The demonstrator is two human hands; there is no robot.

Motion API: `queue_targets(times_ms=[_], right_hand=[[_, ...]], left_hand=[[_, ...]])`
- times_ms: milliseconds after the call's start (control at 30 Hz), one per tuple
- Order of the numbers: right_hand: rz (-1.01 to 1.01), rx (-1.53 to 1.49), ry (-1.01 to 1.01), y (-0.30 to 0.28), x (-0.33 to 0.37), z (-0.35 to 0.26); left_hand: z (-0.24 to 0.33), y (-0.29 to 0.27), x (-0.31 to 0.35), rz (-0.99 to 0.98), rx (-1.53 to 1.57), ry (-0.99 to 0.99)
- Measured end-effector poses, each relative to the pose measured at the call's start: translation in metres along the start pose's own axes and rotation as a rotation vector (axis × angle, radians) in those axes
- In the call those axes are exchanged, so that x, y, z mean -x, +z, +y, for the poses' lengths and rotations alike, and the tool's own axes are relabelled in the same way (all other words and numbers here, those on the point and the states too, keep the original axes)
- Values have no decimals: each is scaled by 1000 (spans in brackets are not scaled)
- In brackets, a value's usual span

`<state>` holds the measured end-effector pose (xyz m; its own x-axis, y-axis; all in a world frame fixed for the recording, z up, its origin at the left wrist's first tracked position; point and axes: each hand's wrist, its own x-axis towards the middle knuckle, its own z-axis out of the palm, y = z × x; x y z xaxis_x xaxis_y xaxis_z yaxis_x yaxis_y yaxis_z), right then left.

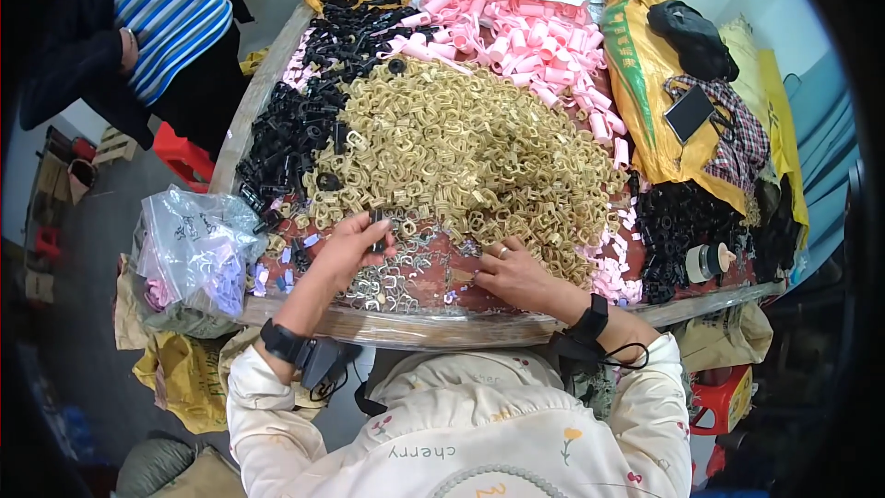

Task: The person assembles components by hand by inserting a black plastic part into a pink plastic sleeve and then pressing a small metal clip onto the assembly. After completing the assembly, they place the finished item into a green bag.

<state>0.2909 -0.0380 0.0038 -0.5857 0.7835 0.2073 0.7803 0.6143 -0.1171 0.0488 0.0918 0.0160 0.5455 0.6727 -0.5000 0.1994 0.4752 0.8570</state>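
Note:
My left hand is closed on a small black plastic part, held upright between thumb and fingers near the front of the table. Silvery metal clips lie scattered beneath and beside it. My right hand rests at the front edge of a large heap of tan ring-shaped plastic pieces. Its fingers are curled and bunched together, and whatever they pinch is hidden from view. Small lilac pieces lie on the reddish tabletop between both hands.
Black parts line the left side; pink tubular pieces are heaped at the back. More black parts and a jar sit on the right. A clear bag overhangs the left corner. Another person stands at the far left.

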Motion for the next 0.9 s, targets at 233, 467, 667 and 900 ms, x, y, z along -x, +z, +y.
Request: queue_targets(times_ms=[233, 467, 667, 900], right_hand=[[-112, 122, -53, 9, -5, 0], [-131, -4, 38, 0, -7, -15], [-146, 83, 63, 22, -2, -12], [-21, -347, 189, -7, -16, -11]], left_hand=[[-31, 10, 17, -280, 441, -87], [-37, 35, 2, -375, 320, -45], [-45, 42, -7, -346, 566, -140], [-41, 48, -7, -411, 779, -115]])
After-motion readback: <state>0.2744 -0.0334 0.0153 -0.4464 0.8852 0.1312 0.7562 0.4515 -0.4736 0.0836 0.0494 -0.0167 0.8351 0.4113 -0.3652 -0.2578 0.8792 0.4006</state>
